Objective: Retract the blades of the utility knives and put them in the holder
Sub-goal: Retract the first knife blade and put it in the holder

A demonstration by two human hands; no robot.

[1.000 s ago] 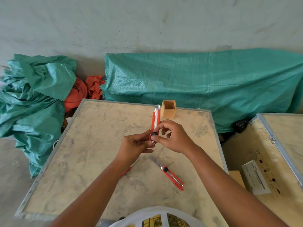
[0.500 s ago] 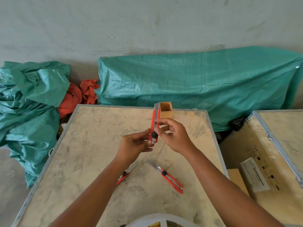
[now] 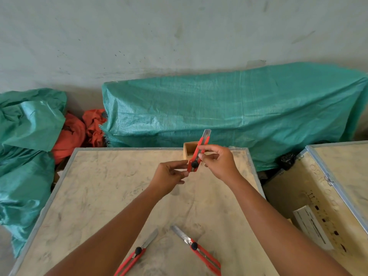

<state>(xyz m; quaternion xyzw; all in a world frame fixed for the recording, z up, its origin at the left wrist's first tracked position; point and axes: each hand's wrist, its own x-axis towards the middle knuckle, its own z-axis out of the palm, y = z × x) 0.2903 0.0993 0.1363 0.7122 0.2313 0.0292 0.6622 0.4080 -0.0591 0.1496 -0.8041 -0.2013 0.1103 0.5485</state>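
Pinched in the right hand point(image 3: 218, 163), a red plastic utility knife point(image 3: 197, 155) points blade-up, away; left hand point(image 3: 169, 176) fingertips touch its base.

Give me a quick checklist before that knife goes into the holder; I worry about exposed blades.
1. Held knife blade retracted: not ok, a short piece of blade shows past the red body.
2. Grip: ok, right hand holds the body; left hand fingertips are at its lower end.
3. Wooden holder in reach: ok, directly behind the knife, opening upward.
4. Holder empty: cannot tell, inside partly hidden.
5. Left table knife: not ok, blade extended.
6. Right table knife: not ok, blade extended.
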